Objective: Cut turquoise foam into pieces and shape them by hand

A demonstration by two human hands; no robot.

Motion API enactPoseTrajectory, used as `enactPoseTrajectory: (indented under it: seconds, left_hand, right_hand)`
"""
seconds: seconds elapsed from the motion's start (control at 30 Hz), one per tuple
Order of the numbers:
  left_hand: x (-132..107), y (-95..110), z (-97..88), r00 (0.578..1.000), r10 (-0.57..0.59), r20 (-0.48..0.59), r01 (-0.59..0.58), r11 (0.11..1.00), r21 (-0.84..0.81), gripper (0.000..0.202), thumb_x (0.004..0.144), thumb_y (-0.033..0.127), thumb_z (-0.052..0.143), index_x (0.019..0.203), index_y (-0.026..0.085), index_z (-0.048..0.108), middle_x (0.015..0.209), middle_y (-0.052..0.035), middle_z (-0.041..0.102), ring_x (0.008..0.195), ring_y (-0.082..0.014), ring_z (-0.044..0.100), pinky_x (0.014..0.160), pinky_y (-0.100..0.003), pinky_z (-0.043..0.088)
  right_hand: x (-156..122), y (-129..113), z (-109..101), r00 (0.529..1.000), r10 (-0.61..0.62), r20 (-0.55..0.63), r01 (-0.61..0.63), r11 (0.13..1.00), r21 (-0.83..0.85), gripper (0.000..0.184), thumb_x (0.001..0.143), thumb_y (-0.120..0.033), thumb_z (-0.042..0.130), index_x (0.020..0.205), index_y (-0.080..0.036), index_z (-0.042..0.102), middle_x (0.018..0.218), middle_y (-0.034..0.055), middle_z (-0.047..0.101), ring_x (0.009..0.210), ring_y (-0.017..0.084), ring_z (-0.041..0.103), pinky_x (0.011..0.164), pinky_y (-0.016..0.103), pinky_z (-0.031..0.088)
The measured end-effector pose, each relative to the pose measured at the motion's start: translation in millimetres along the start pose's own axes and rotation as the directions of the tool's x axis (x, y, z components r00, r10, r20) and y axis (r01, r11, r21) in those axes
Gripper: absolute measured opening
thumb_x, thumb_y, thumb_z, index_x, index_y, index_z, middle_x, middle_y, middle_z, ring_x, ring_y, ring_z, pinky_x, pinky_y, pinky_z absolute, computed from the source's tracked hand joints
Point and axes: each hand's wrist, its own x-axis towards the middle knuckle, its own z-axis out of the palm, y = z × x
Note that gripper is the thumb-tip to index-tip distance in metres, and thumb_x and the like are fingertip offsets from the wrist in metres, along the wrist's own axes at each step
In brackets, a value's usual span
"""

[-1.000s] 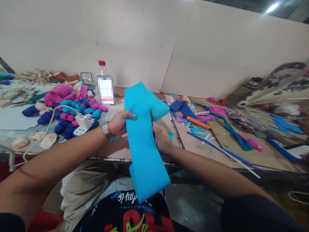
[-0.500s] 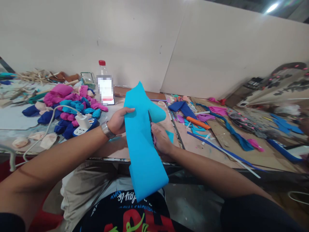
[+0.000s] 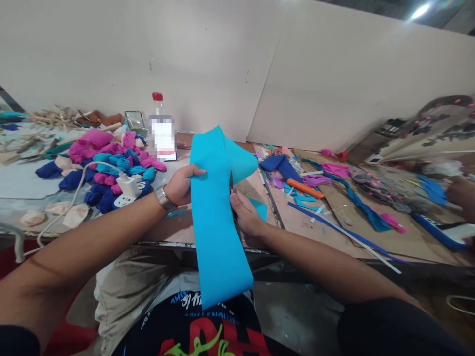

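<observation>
Pointing lengthwise toward wall [image 3: 208,64], blue strip [image 3: 213,222], scissors [image 3: 230,182] likewise

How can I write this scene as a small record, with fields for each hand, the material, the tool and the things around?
Left hand: the left hand pinches the left edge of the blue sheet, thumb on top
Right hand: the right hand holds scissors
Material: blue sheet, long; paper or fabric, cannot tell
Tool: scissors, dark blade at the sheet's right side
To the left: colored bundles, red-capped bottle
To the right: orange-handled tool, loose strips and scraps
</observation>
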Motion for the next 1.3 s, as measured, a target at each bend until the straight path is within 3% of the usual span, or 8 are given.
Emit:
enactPoseTrajectory:
  seconds: [0.1, 0.37, 0.5, 0.7, 1.0, 1.3]
  left_hand:
    - [0.4, 0.4, -0.1, 1.0, -0.001, -0.028, 0.001, 1.0, 0.008, 0.063, 0.075, 0.029, 0.061, 0.132, 0.003, 0.063, 0.11, -0.0183, 0.078, 0.103, -0.0369, 0.074, 0.103, -0.058, 0.054]
    - [2.1, -0.2, -3.4, 1.0, 0.014, -0.01, -0.013, 0.999, 0.032, 0.064, 0.074, 0.029, 0.06, 0.133, 0.003, 0.062, 0.111, -0.02, 0.077, 0.106, -0.0375, 0.073, 0.103, -0.058, 0.054]
    - [0.9, 0.5, -2.7, 1.0, 0.022, -0.002, -0.022, 0.998, 0.061, 0.065, 0.075, 0.029, 0.06, 0.134, 0.004, 0.061, 0.112, -0.0194, 0.077, 0.106, -0.0376, 0.073, 0.102, -0.059, 0.054]
    - [0.5, 0.8, -1.6, 0.999, 0.013, -0.032, -0.01, 0.997, 0.073, 0.064, 0.072, 0.029, 0.061, 0.131, 0.005, 0.064, 0.109, -0.0177, 0.078, 0.104, -0.0374, 0.074, 0.102, -0.058, 0.055]
    - [1.5, -0.9, -4.5, 1.0, -0.004, -0.027, 0.005, 0.999, 0.037, 0.06, 0.071, 0.028, 0.061, 0.126, 0.006, 0.066, 0.108, -0.0166, 0.079, 0.105, -0.0377, 0.074, 0.104, -0.058, 0.054]
    - [0.3, -1.8, -3.6, 1.0, -0.01, -0.027, 0.011, 1.0, 0.02, 0.06, 0.072, 0.028, 0.062, 0.127, 0.006, 0.066, 0.109, -0.017, 0.078, 0.107, -0.0379, 0.073, 0.105, -0.059, 0.053]
  right_hand:
    - [-0.9, -1.1, 2.7, 1.0, -0.006, 0.004, 0.005, 0.998, 0.06, 0.055, 0.086, -0.068, 0.068, 0.124, -0.028, 0.063, 0.121, 0.0035, 0.07, 0.107, 0.02, 0.065, 0.094, 0.036, 0.057]
    - [0.6, 2.8, -1.3, 1.0, -0.006, 0.03, 0.006, 1.0, -0.006, 0.06, 0.086, -0.071, 0.064, 0.124, -0.025, 0.062, 0.119, 0.0066, 0.071, 0.113, 0.023, 0.065, 0.091, 0.039, 0.059]
    - [1.3, 2.6, -3.8, 1.0, -0.01, 0.007, 0.01, 0.996, -0.089, 0.055, 0.085, -0.077, 0.06, 0.104, -0.026, 0.066, 0.093, 0.0051, 0.071, 0.097, 0.023, 0.065, 0.076, 0.035, 0.059]
    - [0.7, 1.6, -5.7, 1.0, 0.009, -0.014, -0.011, 0.99, -0.143, 0.056, 0.081, -0.083, 0.058, 0.082, -0.027, 0.059, 0.064, 0.0006, 0.055, 0.074, 0.021, 0.058, 0.06, 0.031, 0.052]
    - [2.6, 0.6, -6.6, 1.0, -0.023, 0.01, 0.024, 0.989, -0.143, 0.055, 0.083, -0.081, 0.059, 0.084, -0.026, 0.058, 0.058, -0.0041, 0.047, 0.063, 0.016, 0.05, 0.054, 0.027, 0.045]
    - [2.1, 3.4, -5.6, 1.0, -0.014, 0.007, 0.014, 0.994, -0.11, 0.056, 0.083, -0.082, 0.058, 0.091, -0.027, 0.062, 0.065, -0.0009, 0.056, 0.071, 0.019, 0.057, 0.059, 0.03, 0.05]
